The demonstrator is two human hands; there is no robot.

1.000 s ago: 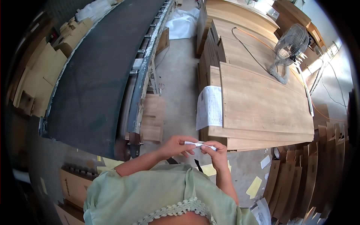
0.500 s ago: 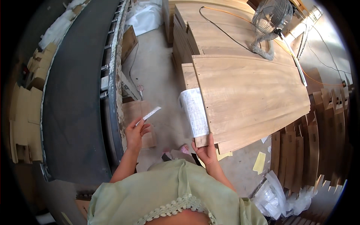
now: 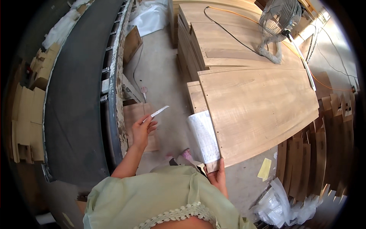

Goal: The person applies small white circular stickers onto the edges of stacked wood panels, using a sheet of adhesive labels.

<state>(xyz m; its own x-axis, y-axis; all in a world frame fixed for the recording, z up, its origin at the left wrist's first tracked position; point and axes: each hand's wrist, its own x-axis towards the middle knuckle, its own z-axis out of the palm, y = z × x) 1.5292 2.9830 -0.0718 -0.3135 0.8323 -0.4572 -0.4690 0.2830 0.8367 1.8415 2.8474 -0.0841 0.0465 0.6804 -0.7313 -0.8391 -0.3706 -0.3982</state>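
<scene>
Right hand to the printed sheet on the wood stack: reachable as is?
Probably yes. The right hand grips the near corner of the wood panel, and the printed sheet lies just beyond its fingers with nothing between them.

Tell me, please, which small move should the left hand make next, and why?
Probably bring the white strip in the left hand across to the paper sheet on the veneer stack: the right hand already steadies that corner, and the strip is still apart.

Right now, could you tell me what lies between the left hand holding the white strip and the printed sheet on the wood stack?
In the head view, only bare concrete floor separates the left hand from the printed sheet.
</scene>
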